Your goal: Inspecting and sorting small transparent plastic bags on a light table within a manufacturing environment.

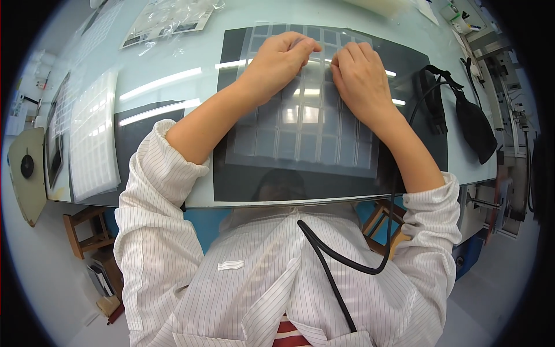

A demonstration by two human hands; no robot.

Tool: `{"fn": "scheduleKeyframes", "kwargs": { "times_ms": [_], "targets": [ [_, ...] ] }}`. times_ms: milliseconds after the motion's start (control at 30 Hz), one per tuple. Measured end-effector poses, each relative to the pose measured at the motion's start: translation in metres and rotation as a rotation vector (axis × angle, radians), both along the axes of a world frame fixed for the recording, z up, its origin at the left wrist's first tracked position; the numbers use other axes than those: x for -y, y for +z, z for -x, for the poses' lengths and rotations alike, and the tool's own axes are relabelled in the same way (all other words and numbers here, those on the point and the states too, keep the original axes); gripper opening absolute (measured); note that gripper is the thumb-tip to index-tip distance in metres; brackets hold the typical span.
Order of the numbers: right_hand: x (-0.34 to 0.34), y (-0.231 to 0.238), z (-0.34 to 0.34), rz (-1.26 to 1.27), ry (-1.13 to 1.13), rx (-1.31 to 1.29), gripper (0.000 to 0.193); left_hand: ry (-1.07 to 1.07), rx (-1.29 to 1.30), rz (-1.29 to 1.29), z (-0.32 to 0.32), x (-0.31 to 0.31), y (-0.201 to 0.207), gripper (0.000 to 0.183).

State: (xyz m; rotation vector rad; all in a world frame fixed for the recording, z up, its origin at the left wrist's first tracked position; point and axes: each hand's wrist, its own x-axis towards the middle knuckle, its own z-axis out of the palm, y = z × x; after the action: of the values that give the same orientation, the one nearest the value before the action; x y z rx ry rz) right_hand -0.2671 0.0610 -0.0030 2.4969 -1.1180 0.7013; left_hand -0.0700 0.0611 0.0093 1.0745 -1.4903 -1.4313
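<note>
Here's the bare left hand [281, 65], fingers curled in near the thumb, its bare left forearm [214, 118] slanting up and inward from a rolled white cloth sleeve with thin dark stripes [159, 194]! Just beside it, the bare right hand [361, 75] shows its back, fingers bent downward, right forearm [407, 147] angled inward too.

The sheet [310, 124] lay on the mat [240, 186], upon the surface [193, 52], the left hand [281, 62] and right hand [361, 80] at its far part. Left sat a sheet stack [94, 139]; right, a pouch [475, 126]; behind, leftward, plastic wrapping [173, 16].
</note>
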Motion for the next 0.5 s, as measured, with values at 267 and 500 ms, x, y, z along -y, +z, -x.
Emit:
{"fn": "scheduleKeyframes", "kwargs": {
  "times_ms": [267,500],
  "targets": [
    [0.024,0.009,0.007,-0.212,0.109,0.204,0.008,0.147,-0.031,-0.048,-0.003,0.008,-0.006,0.038],
    [0.015,0.035,-0.014,-0.770,0.225,0.746,0.014,-0.235,-0.156,-0.070,-0.008,0.007,0.005,0.041]
  ]
}}
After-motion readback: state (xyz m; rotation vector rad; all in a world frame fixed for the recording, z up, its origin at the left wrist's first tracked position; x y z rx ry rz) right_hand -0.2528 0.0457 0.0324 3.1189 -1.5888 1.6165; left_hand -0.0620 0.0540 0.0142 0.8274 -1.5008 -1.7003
